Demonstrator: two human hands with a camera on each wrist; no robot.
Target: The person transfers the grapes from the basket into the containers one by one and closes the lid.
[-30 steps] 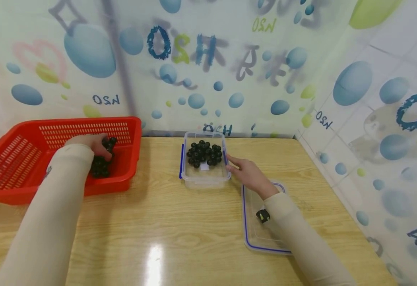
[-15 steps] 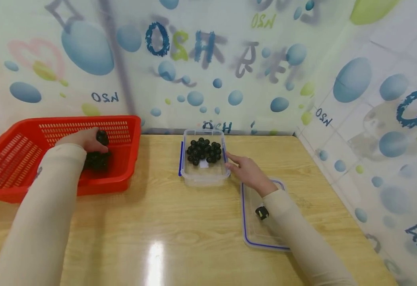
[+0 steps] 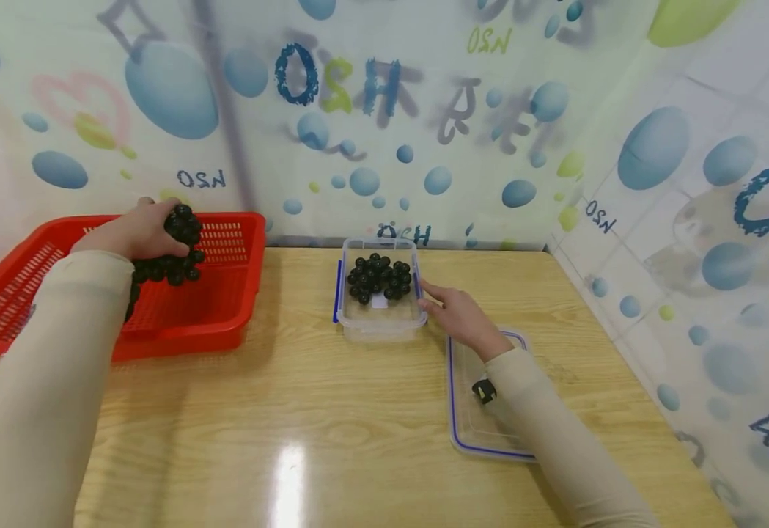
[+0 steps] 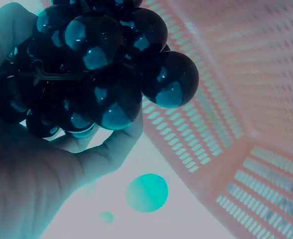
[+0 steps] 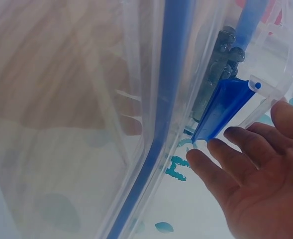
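My left hand (image 3: 135, 233) grips a bunch of dark grapes (image 3: 183, 224) above the red basket (image 3: 249, 293); more dark grapes (image 3: 174, 270) show just beneath it. In the left wrist view, fingers and thumb wrap around the bunch (image 4: 94, 45). A clear container (image 3: 384, 324) with blue side clips stands at the centre and holds other dark grapes (image 3: 376, 275). At its right side rests my right hand (image 3: 460, 319), fingers extended; in the right wrist view the fingertips (image 5: 213, 144) are by the blue clip (image 5: 226, 107).
A clear lid (image 3: 473, 433) with a blue seal lies on the table (image 3: 331, 425) under the right forearm, with a small black object (image 3: 484, 391) showing beside the sleeve. A patterned sheet (image 3: 384, 132) covers the wall behind the table.
My left hand has risen from inside the basket and moved a little left, lifting dark grapes with it. My right hand has stayed at the container's side.
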